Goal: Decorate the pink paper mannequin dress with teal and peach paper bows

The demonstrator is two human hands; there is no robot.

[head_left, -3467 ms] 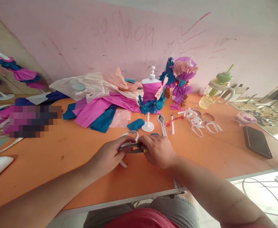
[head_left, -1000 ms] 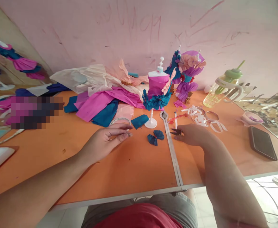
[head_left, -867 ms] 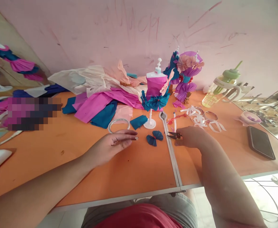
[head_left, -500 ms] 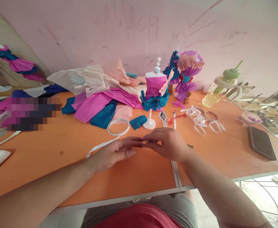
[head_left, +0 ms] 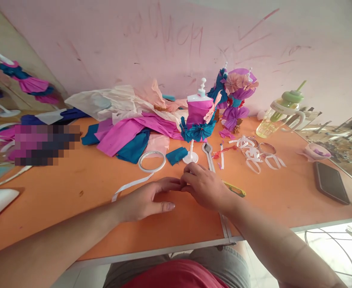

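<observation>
Over the front of the orange table, my left hand [head_left: 147, 200] has its fingers stretched out and its thumb well apart, with nothing visible in it. Its fingertips meet those of my right hand [head_left: 204, 185], whose fingers are bent together in a pinch. Whatever lies in that pinch is hidden. Just beyond the hands stands a small white dress form [head_left: 200, 98] in a magenta wrap [head_left: 197, 112] with a teal ruffle [head_left: 198, 132]. A teal piece of paper or cloth [head_left: 176, 156] lies by its base. Beside my right wrist is a yellow cutter [head_left: 235, 189].
A tape roll [head_left: 140, 166] with a loose white strip [head_left: 130, 186] lies beyond my left hand. Coloured sheets [head_left: 121, 134] are heaped behind it. Curled white strips [head_left: 248, 148], a bottle [head_left: 279, 112] and a phone [head_left: 332, 182] are on the right.
My right hand has turned and its fingers have curled in more, hiding the blue bit that showed between them. My left thumb has spread away. More of the yellow cutter shows.
</observation>
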